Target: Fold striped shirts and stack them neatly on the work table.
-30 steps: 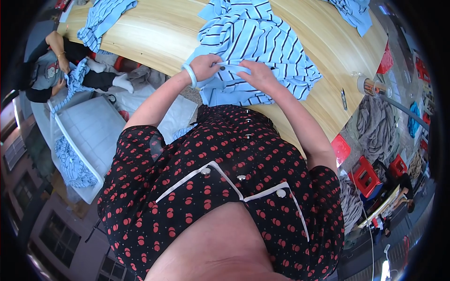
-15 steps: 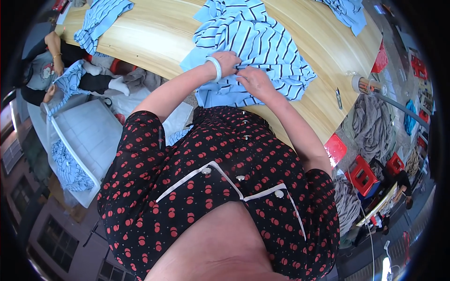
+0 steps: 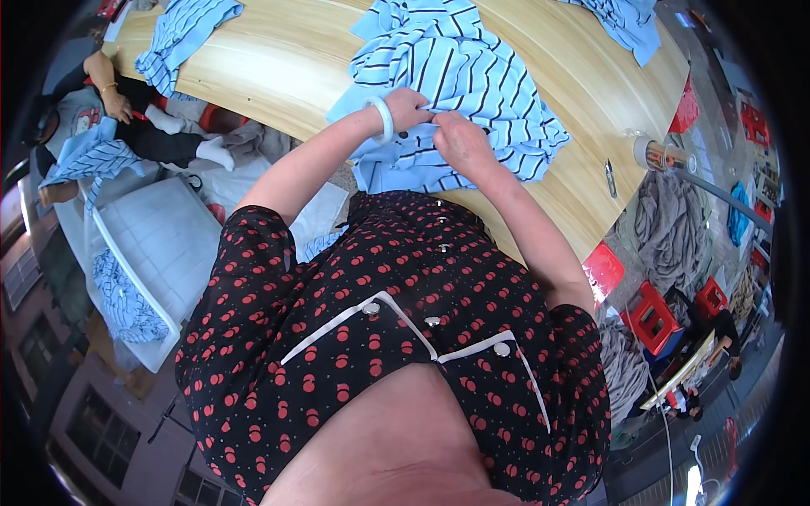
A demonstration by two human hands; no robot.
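Two hands meet over the middle of the work in my head view. The left hand (image 3: 405,108) comes in from the near left, its forearm slanting inward and the wrist ringed by a pale bracelet (image 3: 386,120); its knuckles are up and its fingers bend down and right. From the near right, the right hand (image 3: 464,148) reaches up and leftward, fingers curled, back of the hand toward me. Their fingertips come nearly together, and I read both as pinched on the blue striped garment (image 3: 489,72), though the exact fold between them is too small for me to make out. A dark button (image 3: 403,135) shows just on the near side of the left hand.

The garment lies bunched on the wooden table (image 3: 287,51), its near hem close against the wearer's black patterned shirt (image 3: 405,228). I see a broad strip of wood on the left, reaching to another striped cloth (image 3: 186,38) at the far left. On the right I have wood as far as a pen (image 3: 610,178) near the right edge, with a clear round holder (image 3: 658,154) just beyond it.
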